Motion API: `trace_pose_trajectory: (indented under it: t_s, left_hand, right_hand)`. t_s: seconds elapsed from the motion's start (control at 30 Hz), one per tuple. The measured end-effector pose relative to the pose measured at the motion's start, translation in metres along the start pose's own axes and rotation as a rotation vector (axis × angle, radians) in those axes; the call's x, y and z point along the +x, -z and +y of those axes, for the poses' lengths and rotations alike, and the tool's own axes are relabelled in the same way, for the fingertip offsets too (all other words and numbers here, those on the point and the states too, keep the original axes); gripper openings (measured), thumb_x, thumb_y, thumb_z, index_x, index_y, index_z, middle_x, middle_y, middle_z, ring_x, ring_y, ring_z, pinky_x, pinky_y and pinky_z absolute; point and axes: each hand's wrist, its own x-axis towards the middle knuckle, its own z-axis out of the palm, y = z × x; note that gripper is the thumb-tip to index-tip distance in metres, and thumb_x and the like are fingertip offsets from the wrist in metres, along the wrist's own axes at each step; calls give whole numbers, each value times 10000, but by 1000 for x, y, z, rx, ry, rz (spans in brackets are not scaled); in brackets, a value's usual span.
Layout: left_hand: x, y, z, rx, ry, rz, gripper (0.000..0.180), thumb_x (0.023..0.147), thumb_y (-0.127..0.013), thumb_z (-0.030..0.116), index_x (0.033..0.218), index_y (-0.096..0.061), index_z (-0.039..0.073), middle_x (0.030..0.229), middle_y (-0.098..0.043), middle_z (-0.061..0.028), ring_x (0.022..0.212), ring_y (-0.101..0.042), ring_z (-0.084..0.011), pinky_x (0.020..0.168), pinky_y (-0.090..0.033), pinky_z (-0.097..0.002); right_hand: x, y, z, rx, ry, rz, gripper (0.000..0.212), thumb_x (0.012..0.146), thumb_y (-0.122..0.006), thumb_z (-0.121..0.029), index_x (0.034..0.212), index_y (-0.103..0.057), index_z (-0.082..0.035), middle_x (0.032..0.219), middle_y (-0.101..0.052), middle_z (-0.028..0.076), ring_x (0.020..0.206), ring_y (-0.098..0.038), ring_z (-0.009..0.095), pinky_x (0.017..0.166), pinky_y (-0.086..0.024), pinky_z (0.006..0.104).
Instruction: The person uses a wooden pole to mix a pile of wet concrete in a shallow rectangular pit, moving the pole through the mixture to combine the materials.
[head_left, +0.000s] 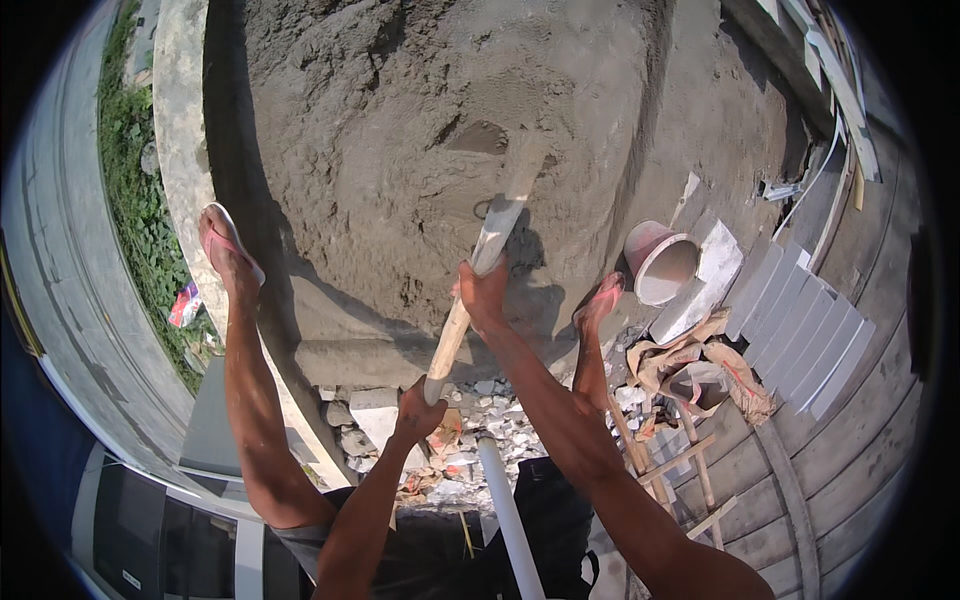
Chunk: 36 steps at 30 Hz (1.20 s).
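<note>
Both my hands grip a long, pale wooden tool handle point(455, 335) that slants away over a bed of wet grey mortar point(350, 200). Around its near end my left hand point(422, 412) is closed. Farther up the shaft is my right hand point(485, 290), also wrapped round the wood. The handle's far end is caked with mortar, and the tool's head cannot be made out, so its kind is unclear. A dark hollow point(480, 138) shows in the mortar beside that far end. My feet stand wide apart, one on each side of the bed.
A mortar-stained bucket point(668, 265) lies tipped at the right, near torn paper sacks point(690, 360) and stacked grey strips point(800, 320). White rubble point(490, 400) and a concrete block point(375, 410) lie close to me. A low concrete wall point(183, 110) edges the left side.
</note>
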Motion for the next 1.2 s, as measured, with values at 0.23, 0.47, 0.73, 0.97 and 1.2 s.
trace_pose_trajectory:
  t_s: [0.23,0.47,0.73,0.97,1.2]
  left_hand:
    - [-76,0,-70,-51,108,-15,435,745,-681,106,1171,-616,52,916,-698,-219,928,-682,-399,767,-544,-445]
    - [-3,-33,85,19,272,-191,293,742,-633,110,989,-626,-49,847,-678,-271,845,-682,-426,729,-546,-446]
    - [57,-4,178,-192,80,-241,276,770,-587,64,988,-586,-105,699,-639,-152,526,-636,-209,495,-513,-353]
    - [196,-45,285,-78,-225,-189,415,735,-624,147,1057,-627,-115,949,-668,-325,933,-696,-392,773,-532,-424]
    - [265,-34,333,-13,-83,-254,247,759,-592,141,837,-628,-91,666,-655,-205,583,-671,-265,598,-525,-378]
  right_hand:
    - [-128,28,53,-163,199,18,358,828,-620,-22,1133,-438,22,756,-573,96,582,-597,157,532,-494,316]
    - [32,33,-1,-150,-224,10,356,842,-627,-48,1141,-447,21,747,-559,97,509,-558,179,434,-486,363]
    - [98,33,-121,-87,60,-32,338,852,-616,-44,1133,-432,-8,717,-521,71,500,-545,172,419,-479,353]
    - [232,116,-246,47,238,139,287,848,-597,-12,1077,-441,64,728,-530,113,491,-535,173,391,-476,344]
    - [350,100,-245,-68,144,182,361,869,-618,-52,1125,-486,165,763,-590,166,514,-578,200,409,-510,368]
